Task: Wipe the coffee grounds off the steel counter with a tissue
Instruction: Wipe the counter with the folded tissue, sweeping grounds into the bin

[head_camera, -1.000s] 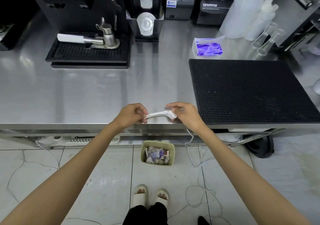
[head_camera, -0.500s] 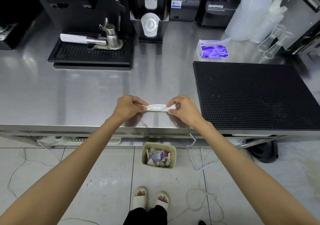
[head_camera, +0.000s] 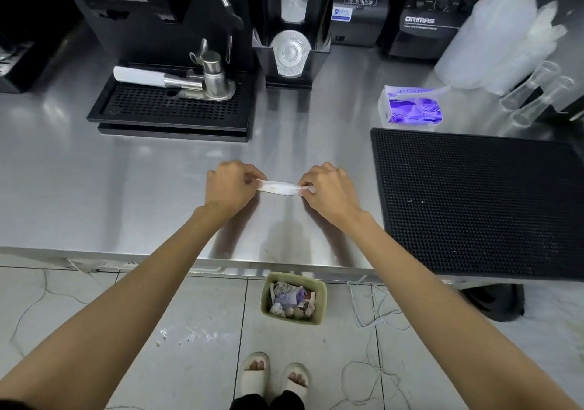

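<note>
1. A black drip tray (head_camera: 170,111) sits at the back left of the desk (head_camera: 94,188), with a steel portafilter (head_camera: 180,81) with a white handle lying on it.
2. A black lid holder (head_camera: 289,58) stands at the back middle.
3. A purple-and-white tissue pack (head_camera: 410,109) lies just behind a black rubber mat (head_camera: 480,201), which covers the right front corner.
4. On the floor (head_camera: 215,308), below the front edge, a green bin (head_camera: 290,320) holds crumpled paper.

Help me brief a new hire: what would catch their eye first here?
At centre, the left hand and right hand pinch the ends of a folded, stained tissue, stretched over the steel counter. A large black mat lies to the right, and a green bin of crumpled tissues stands on the floor below.
</note>
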Tool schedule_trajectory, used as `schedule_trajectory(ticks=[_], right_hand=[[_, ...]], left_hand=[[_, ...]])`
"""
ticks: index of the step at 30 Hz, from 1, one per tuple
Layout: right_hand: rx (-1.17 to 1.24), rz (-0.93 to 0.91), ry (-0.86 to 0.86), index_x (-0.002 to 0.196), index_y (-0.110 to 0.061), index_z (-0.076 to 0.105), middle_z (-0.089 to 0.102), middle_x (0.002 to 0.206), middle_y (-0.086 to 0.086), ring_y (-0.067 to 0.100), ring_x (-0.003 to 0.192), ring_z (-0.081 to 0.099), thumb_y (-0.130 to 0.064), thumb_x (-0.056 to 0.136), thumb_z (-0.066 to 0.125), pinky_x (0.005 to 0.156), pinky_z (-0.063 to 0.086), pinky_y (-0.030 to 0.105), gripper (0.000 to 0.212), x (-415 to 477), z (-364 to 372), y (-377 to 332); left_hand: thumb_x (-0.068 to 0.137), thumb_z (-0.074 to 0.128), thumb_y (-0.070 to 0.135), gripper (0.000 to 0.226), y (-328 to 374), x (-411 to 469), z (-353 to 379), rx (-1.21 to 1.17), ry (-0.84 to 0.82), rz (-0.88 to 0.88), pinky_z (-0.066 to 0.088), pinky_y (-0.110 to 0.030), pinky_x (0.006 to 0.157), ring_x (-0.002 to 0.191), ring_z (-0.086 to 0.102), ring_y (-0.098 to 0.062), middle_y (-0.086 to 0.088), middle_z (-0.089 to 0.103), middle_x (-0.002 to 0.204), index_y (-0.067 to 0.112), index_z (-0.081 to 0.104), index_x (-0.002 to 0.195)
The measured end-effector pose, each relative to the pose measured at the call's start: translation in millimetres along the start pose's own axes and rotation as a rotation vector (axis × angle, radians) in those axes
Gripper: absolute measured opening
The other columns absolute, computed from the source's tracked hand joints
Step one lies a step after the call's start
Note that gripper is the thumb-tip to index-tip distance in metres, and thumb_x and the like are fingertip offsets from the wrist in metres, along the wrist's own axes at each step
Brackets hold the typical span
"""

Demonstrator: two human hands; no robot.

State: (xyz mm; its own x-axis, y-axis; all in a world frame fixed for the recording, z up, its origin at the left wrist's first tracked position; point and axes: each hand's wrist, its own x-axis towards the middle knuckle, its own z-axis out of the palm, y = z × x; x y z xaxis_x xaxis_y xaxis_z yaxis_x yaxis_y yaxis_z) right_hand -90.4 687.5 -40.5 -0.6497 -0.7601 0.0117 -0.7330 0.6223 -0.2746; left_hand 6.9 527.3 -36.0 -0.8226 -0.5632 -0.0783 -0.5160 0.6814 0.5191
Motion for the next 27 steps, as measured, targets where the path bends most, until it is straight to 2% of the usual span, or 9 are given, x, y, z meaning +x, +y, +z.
schedule_trajectory(ticks=[3,5,9,15,20,27], right_hand=[[0.019,-0.013,0.035,0.104,-0.017,0.069,0.070,0.102,0.004,0.027,0.100,0.054,-0.020,0.090,0.052,0.085,0.037,0.034,0.022,10,3,2],[0.043,-0.034,0.085,0.101,-0.018,0.071,0.072,0.096,0.006,0.030,0.094,0.057,-0.017,0.089,0.053,0.081,0.039,0.036,0.022,17,4,2],[0.011,-0.095,0.094,0.099,-0.020,0.073,0.074,0.092,0.006,0.031,0.088,0.059,-0.014,0.088,0.054,0.076,0.039,0.036,0.023,40,7,-4],[0.028,-0.099,0.108,0.105,-0.024,0.070,0.068,0.105,0.001,0.025,0.103,0.053,-0.019,0.091,0.050,0.086,0.036,0.033,0.025,98,7,-25],[0.045,-0.137,0.034,0.113,-0.026,0.066,0.064,0.103,0.006,0.026,0.103,0.051,-0.013,0.092,0.047,0.086,0.033,0.032,0.031,120,19,-31],[0.138,-0.131,0.005,0.111,-0.024,0.068,0.055,0.088,0.006,0.024,0.095,0.048,-0.007,0.090,0.048,0.077,0.020,0.022,0.034,109,23,-27]], left_hand=[[0.081,0.064,0.030,0.016,-5,-2,2,0.183,0.046,0.232,0.032,-0.037,0.083,0.100,0.054,-0.022,0.004,0.067,0.099,0.030,0.071,0.095],[0.080,0.066,0.031,0.014,-10,1,5,0.232,0.073,0.307,0.030,-0.037,0.081,0.096,0.056,-0.023,0.004,0.071,0.097,0.029,0.072,0.093],[0.080,0.067,0.020,0.010,-22,18,4,0.219,0.183,0.294,0.034,-0.039,0.077,0.084,0.059,-0.028,0.001,0.074,0.085,0.025,0.075,0.084],[0.085,0.059,0.018,0.016,-39,52,-15,0.280,0.279,0.240,0.034,-0.041,0.079,0.092,0.056,-0.032,-0.007,0.071,0.090,0.021,0.072,0.093],[0.087,0.057,0.015,0.024,-54,69,-15,0.269,0.233,0.234,0.033,-0.041,0.078,0.094,0.053,-0.033,-0.011,0.068,0.091,0.023,0.069,0.105],[0.079,0.065,0.004,0.020,-60,65,-14,0.142,0.185,0.286,0.028,-0.032,0.067,0.076,0.054,-0.037,-0.016,0.060,0.069,0.013,0.074,0.093]])
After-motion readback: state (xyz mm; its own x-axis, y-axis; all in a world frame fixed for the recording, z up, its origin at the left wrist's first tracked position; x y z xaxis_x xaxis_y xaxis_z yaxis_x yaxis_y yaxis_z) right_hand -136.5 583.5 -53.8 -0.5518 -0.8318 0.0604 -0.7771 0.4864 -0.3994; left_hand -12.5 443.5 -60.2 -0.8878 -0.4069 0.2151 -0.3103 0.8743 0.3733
